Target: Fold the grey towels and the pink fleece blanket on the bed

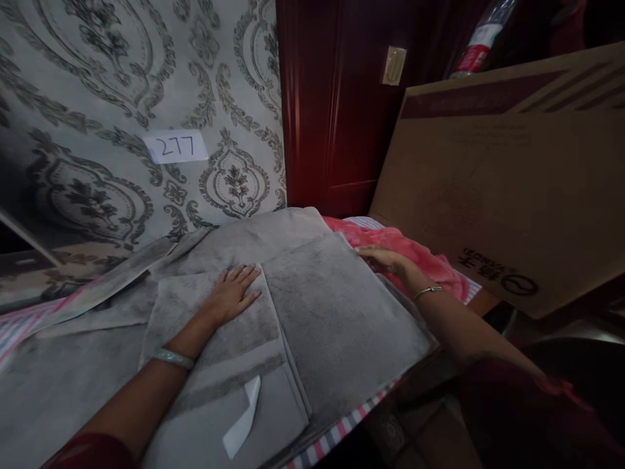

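Observation:
My left hand lies flat, fingers spread, on a folded grey plush cloth. Several layers show along the fold's right edge, and a white label lies on its smooth lower part. To the right, a single spread of the same grey plush reaches the front edge of the surface. At its far right edge is my right hand, its fingers closed on the cloth's edge; the fingertips are partly hidden.
A crumpled pink-red cloth lies behind my right hand. Striped fabric covers the surface's front edge. A large cardboard box leans at the right, near a bottle. Patterned wall and a dark red panel stand behind.

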`<state>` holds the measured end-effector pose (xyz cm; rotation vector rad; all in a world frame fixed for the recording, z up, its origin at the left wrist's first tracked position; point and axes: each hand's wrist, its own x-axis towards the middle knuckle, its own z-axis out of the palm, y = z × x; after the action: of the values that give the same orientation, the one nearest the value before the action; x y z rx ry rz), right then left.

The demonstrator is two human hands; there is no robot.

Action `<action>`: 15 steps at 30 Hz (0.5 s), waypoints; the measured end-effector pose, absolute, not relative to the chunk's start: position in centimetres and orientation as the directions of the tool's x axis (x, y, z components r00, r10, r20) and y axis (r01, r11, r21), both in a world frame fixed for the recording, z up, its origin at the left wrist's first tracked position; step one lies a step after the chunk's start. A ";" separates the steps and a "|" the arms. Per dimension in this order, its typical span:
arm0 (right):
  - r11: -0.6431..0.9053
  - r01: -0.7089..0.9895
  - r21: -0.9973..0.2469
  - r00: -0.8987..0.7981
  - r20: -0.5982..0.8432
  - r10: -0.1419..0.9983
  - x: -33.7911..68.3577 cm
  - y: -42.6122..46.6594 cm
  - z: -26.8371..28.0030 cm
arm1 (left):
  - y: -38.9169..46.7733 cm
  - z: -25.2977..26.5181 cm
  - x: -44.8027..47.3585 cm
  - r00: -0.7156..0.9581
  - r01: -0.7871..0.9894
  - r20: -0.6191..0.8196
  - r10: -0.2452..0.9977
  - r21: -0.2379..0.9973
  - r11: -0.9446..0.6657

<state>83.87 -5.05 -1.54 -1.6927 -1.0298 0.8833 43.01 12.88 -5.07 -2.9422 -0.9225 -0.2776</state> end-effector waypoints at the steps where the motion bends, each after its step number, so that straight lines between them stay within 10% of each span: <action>1: -0.238 0.250 -0.938 0.363 -0.137 0.922 83.9 -5.8 -1.3 | 12.9 -5.1 43.0 0.808 0.568 0.187 0.559 0.010 -0.823; 8: -0.229 0.193 -0.954 0.134 -0.206 0.969 81.5 -12.4 -1.8 | 13.0 -5.1 43.0 0.809 0.561 0.200 0.553 0.019 -0.828; 15: -0.271 -0.098 -0.957 0.285 -0.288 0.914 78.7 -15.3 -3.0 | 12.4 -4.0 43.6 0.811 0.577 0.088 0.578 0.045 -0.816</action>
<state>78.67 -15.27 -3.04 -1.4982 -0.7919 1.2051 43.56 12.36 -3.97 -3.0053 -0.9581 -0.1536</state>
